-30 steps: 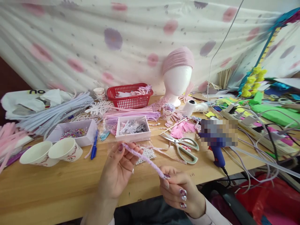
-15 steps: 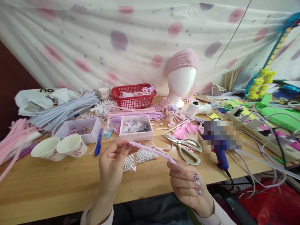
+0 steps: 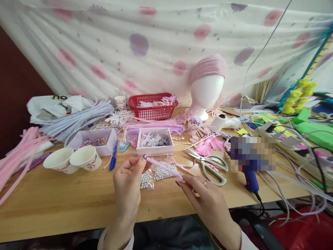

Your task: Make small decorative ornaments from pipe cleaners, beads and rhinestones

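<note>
A light purple pipe cleaner (image 3: 163, 167) stretches between my two hands above the table's front part. My left hand (image 3: 130, 180) pinches its upper left end between thumb and forefinger. At the lower right end, the fingers of my right hand (image 3: 205, 196) close on it, the back of the hand turned up. Beneath the pipe cleaner lie clear bags of white pearl beads (image 3: 162, 172). Scissors with pale green handles (image 3: 212, 165) rest on the wood just beyond my right hand.
Paper cups (image 3: 87, 159), a blue pen (image 3: 113, 158) and a white box of trinkets (image 3: 156, 150) stand on the table (image 3: 85, 201). Behind are a red basket (image 3: 153, 113) and a foam head (image 3: 206, 90). A blue glue gun (image 3: 251, 178) with cables lies right.
My right hand has rolled over, so its back now faces up rather than its curled fingers. The pipe cleaner stays held at both ends. The view has shifted slightly left.
</note>
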Demonstrator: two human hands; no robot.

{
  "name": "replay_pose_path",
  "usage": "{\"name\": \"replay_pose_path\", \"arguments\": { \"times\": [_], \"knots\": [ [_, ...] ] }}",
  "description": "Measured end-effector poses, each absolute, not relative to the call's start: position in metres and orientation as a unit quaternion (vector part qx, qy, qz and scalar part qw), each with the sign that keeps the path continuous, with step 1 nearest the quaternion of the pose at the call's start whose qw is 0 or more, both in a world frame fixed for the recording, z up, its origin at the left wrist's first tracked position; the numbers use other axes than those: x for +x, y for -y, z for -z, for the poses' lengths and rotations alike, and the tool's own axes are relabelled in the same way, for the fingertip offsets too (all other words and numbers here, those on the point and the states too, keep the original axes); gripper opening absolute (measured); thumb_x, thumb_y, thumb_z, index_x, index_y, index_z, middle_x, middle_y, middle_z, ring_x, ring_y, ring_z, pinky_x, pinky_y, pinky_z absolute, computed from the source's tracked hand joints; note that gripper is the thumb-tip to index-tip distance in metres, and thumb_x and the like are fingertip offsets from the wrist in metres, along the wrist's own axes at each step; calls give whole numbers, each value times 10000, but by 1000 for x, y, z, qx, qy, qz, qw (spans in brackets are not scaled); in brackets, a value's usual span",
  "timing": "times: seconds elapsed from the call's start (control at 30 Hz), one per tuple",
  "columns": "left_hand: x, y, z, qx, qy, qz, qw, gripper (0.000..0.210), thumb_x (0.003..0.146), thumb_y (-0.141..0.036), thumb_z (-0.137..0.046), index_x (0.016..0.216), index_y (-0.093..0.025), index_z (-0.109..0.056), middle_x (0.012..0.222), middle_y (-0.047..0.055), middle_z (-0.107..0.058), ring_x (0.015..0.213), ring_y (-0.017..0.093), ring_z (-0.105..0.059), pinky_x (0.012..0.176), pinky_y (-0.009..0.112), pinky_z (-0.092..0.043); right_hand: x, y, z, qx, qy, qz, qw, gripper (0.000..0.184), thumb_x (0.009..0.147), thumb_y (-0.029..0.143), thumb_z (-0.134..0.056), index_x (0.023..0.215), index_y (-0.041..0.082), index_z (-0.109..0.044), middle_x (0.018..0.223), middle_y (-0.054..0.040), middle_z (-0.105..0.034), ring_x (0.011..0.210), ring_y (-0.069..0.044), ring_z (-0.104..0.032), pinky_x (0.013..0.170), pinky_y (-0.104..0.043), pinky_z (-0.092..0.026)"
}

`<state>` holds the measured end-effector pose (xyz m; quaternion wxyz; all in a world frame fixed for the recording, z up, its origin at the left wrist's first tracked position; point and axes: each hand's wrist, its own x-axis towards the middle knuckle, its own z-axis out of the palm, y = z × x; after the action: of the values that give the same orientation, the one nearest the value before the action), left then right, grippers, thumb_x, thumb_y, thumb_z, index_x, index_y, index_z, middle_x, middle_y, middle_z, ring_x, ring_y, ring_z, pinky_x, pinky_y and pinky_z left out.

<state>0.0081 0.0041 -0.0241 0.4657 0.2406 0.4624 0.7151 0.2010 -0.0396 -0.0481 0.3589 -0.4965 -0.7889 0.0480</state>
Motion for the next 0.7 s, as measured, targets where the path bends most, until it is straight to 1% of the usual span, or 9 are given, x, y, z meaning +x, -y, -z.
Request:
{"name": "replay_pose_path", "arguments": {
  "times": [0.03,0.1,0.2,0.27,0.33,0.4,0.47,0.6,0.7],
  "knots": [
    [10,-3,24,236,-463,-714,470,228,591,-254,-874,631,-133,-686,604,8,-733,578,135,-706,642,228,-597,200,39,50,-493,797,-10,350,180,988,235,-518,942,182,-684,704,-63,-682,604,-167,-596,578,-280,-377],
    [14,0,23,230,-457,-710,484,245,578,-266,-889,641,-130,-695,639,30,-753,619,153,-723,679,244,-604,199,38,51,-478,813,13,331,240,995,196,-474,854,182,-668,672,-62,-653,602,-163,-574,584,-283,-351],
    [16,3,23,236,-430,-706,510,241,606,-292,-892,670,-132,-724,686,48,-773,690,163,-743,726,236,-605,199,40,46,-477,815,-63,322,298,989,200,-449,735,182,-602,607,-39,-591,561,-148,-519,559,-283,-315],
    [14,4,25,251,-409,-700,528,218,643,-300,-883,714,-142,-751,698,44,-777,724,163,-749,745,228,-604,199,43,40,-481,791,-192,325,328,998,251,-440,703,183,-568,562,-13,-553,525,-130,-489,531,-265,-310],
    [9,4,27,269,-389,-693,543,194,666,-299,-877,740,-157,-767,692,39,-775,737,172,-753,748,237,-608,201,45,35,-463,737,-368,327,351,1000,334,-463,699,180,-557,524,10,-537,493,-110,-478,509,-236,-330],
    [4,3,29,291,-368,-686,556,170,680,-299,-875,737,-173,-776,682,35,-772,725,179,-755,735,248,-614,203,45,34,-421,651,-540,328,369,969,417,-536,698,168,-568,477,34,-513,434,-85,-446,465,-208,-332],
    [-1,3,29,314,-339,-675,575,148,689,-301,-873,732,-190,-785,691,34,-777,716,175,-756,729,240,-616,206,42,38,-358,549,-676,336,374,910,443,-634,685,147,-595,426,57,-479,358,-58,-390,392,-180,-303],
    [-2,6,22,333,-270,-645,632,181,671,-349,-886,784,-227,-814,708,33,-786,692,152,-752,704,197,-614,205,36,58,-171,331,-863,343,287,805,331,-764,670,115,-632,358,91,-439,238,-23,-274,269,-135,-277],
    [0,8,16,318,-242,-626,669,206,624,-384,-908,733,-238,-812,665,19,-772,624,138,-740,637,172,-614,197,33,75,-15,230,-929,289,290,802,292,-748,624,121,-594,305,117,-368,194,-14,-213,224,-108,-268]
  ]
}}
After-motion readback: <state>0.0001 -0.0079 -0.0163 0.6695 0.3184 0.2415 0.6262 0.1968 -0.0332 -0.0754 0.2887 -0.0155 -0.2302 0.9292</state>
